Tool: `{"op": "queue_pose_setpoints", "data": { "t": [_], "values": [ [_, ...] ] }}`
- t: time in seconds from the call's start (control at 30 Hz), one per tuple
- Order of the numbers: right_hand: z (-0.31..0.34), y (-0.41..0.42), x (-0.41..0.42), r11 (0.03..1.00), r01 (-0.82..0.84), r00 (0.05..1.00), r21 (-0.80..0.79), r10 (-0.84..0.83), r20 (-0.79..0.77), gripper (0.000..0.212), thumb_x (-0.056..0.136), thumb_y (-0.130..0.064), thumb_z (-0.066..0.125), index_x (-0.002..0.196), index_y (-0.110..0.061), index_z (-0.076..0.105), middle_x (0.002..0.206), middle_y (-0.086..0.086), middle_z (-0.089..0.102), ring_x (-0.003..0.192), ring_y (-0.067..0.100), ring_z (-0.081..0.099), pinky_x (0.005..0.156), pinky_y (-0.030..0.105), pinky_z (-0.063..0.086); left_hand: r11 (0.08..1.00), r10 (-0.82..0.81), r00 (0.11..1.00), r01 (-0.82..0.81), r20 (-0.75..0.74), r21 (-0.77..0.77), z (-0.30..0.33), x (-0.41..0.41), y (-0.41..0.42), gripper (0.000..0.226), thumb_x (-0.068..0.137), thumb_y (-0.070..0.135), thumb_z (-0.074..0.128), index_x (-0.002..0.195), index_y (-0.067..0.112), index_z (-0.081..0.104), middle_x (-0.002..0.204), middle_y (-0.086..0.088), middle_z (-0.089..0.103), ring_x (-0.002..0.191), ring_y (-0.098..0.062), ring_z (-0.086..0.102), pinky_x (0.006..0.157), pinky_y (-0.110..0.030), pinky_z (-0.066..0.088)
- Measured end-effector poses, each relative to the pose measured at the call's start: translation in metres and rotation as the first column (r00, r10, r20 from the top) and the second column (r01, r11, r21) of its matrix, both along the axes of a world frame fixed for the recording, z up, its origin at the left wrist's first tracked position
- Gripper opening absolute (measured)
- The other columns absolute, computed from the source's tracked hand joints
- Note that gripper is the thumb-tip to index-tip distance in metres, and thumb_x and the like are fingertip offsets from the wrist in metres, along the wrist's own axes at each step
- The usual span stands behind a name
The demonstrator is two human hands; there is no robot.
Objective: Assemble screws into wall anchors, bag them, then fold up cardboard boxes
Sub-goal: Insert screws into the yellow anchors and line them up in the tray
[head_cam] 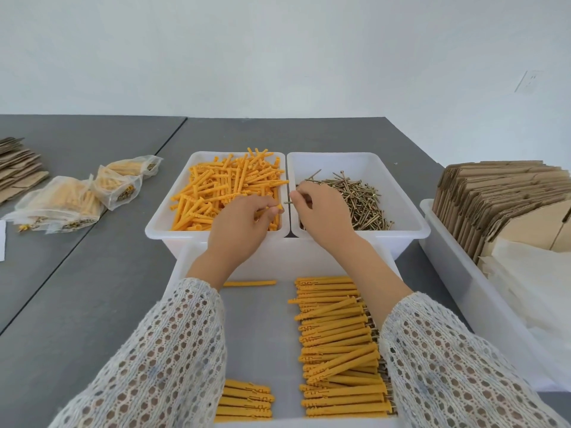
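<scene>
Grey table [92, 304], white wall behind. Four white bins in view.

Two bins sit side by side at centre. The left bin [160, 223] holds a loose heap of orange wall anchors [222, 186], too many to count. The right bin [411, 211] holds a tangled pile of brass-coloured screws [361, 196], also uncountable.

Nearest the person, a third, larger tray [259, 335] holds assembled anchors: one long stacked column [336, 344] on the right with screw heads showing at its right edge, a small stack of about five [245, 401] at lower left, and one single anchor [249, 283] lying alone near the tray's far end.

The left hand [238, 230] hovers over the anchor bin, fingers pinched narrow around one orange anchor [276, 209], its end pointing right. The right hand [321, 211] is over the screw bin's left edge, fingers closed on one screw [288, 202], its tip pointing left toward the anchor. The two pieces are just apart, above the seam between the bins.

Both forearms wear white open-knit sleeves [173, 359].

Far left: three clear bags [61, 202] of filled anchors, and a stack of flat cardboard [18, 168]. Right: the fourth bin [457, 273], with flattened cardboard boxes [494, 196] standing on edge and white sheets [534, 273] in front of them.
</scene>
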State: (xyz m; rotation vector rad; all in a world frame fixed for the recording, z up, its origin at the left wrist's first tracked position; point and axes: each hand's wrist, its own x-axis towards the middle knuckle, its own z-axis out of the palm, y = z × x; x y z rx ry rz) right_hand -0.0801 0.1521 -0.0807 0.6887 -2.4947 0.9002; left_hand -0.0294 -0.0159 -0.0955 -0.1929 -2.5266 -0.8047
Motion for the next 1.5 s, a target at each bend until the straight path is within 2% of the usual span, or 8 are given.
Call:
{"op": "queue_pose_setpoints", "data": {
  "t": [0.23, 0.47, 0.83, 1.1, 1.2, 1.3, 1.4, 1.5],
  "values": [
    [0.001, -0.004, 0.006, 0.999, -0.047, 0.998, 0.002, 0.048, -0.031, 0.024, 0.093, -0.020, 0.056, 0.071, -0.010, 0.055, 0.063, 0.002, 0.055, 0.069, 0.023, 0.049, 0.066, 0.038, 0.042, 0.998, 0.046, 0.999, -0.046, -0.013, -0.049, -0.002, 0.001, 0.002, 0.021, 0.101, 0.035, 0.054, 0.109, 0.029, 0.072, 0.096, 0.004, 0.071, 0.094, -0.021, 0.054, 0.072, -0.044, 0.051],
    [-0.001, -0.001, 0.002, 0.987, 0.155, 0.985, -0.038, -0.157, -0.067, 0.018, 0.090, -0.021, 0.056, 0.075, -0.011, 0.058, 0.065, -0.004, 0.052, 0.074, 0.021, 0.047, 0.065, 0.035, 0.036, 0.997, 0.061, 0.998, -0.062, -0.029, -0.046, -0.004, -0.003, 0.001, 0.022, 0.101, 0.036, 0.053, 0.112, 0.029, 0.072, 0.105, 0.010, 0.071, 0.100, -0.020, 0.055, 0.073, -0.035, 0.048],
    [-0.001, -0.012, 0.015, 0.984, -0.176, 0.983, 0.005, 0.176, -0.058, 0.006, 0.090, -0.004, 0.052, 0.085, -0.004, 0.053, 0.082, 0.005, 0.054, 0.081, 0.022, 0.047, 0.071, 0.043, 0.044, 0.997, 0.017, 1.000, -0.016, 0.011, -0.075, -0.001, -0.002, 0.002, 0.022, 0.100, 0.033, 0.054, 0.113, 0.032, 0.071, 0.101, 0.011, 0.071, 0.095, -0.018, 0.054, 0.073, -0.041, 0.050],
    [0.010, -0.034, 0.032, 0.931, -0.173, 0.983, -0.320, 0.141, -0.121, 0.038, 0.088, -0.003, 0.053, 0.125, -0.006, 0.046, 0.117, 0.004, 0.041, 0.103, 0.018, 0.049, 0.091, 0.027, 0.041, 0.902, -0.074, 0.991, 0.114, -0.110, 0.418, 0.012, 0.000, 0.001, 0.018, 0.101, 0.013, 0.050, 0.089, 0.012, 0.062, 0.083, 0.002, 0.069, 0.080, -0.009, 0.063, 0.073, -0.026, 0.047],
    [0.012, -0.037, 0.032, 0.906, -0.030, 0.996, -0.422, 0.063, 0.065, 0.028, 0.094, -0.014, 0.056, 0.120, -0.007, 0.050, 0.100, 0.002, 0.051, 0.086, 0.013, 0.050, 0.079, 0.025, 0.041, 0.797, -0.087, 0.985, 0.156, -0.146, 0.584, 0.020, 0.002, 0.001, 0.020, 0.104, 0.015, 0.049, 0.094, 0.012, 0.066, 0.093, -0.008, 0.071, 0.079, -0.006, 0.060, 0.076, -0.021, 0.044],
    [0.011, -0.036, 0.030, 0.912, -0.092, 0.926, -0.400, 0.226, 0.302, 0.020, 0.097, -0.023, 0.059, 0.108, -0.007, 0.062, 0.076, -0.004, 0.053, 0.066, 0.005, 0.046, 0.064, 0.019, 0.037, 0.724, -0.178, 0.981, 0.185, -0.079, 0.664, 0.025, 0.004, 0.000, 0.021, 0.103, 0.016, 0.050, 0.103, 0.008, 0.070, 0.100, -0.004, 0.070, 0.094, -0.007, 0.063, 0.083, -0.021, 0.046],
    [0.009, -0.040, 0.031, 0.893, -0.172, 0.897, -0.415, 0.317, 0.309, 0.023, 0.096, -0.016, 0.060, 0.086, 0.004, 0.060, 0.067, 0.003, 0.046, 0.062, 0.013, 0.040, 0.059, 0.026, 0.033, 0.664, -0.269, 0.963, 0.173, 0.017, 0.728, 0.026, 0.004, -0.003, 0.030, 0.101, 0.020, 0.050, 0.115, 0.001, 0.068, 0.116, -0.013, 0.068, 0.127, -0.026, 0.055, 0.105, -0.040, 0.045],
    [0.014, -0.042, 0.033, 0.891, -0.169, 0.878, -0.421, 0.330, 0.346, 0.023, 0.096, -0.010, 0.059, 0.076, 0.000, 0.055, 0.062, 0.004, 0.044, 0.056, 0.013, 0.039, 0.057, 0.026, 0.033, 0.620, -0.331, 0.940, 0.148, 0.086, 0.771, 0.030, 0.005, -0.006, 0.035, 0.100, 0.029, 0.049, 0.119, 0.006, 0.067, 0.116, -0.006, 0.069, 0.126, -0.023, 0.056, 0.107, -0.044, 0.042]
  ]
}}
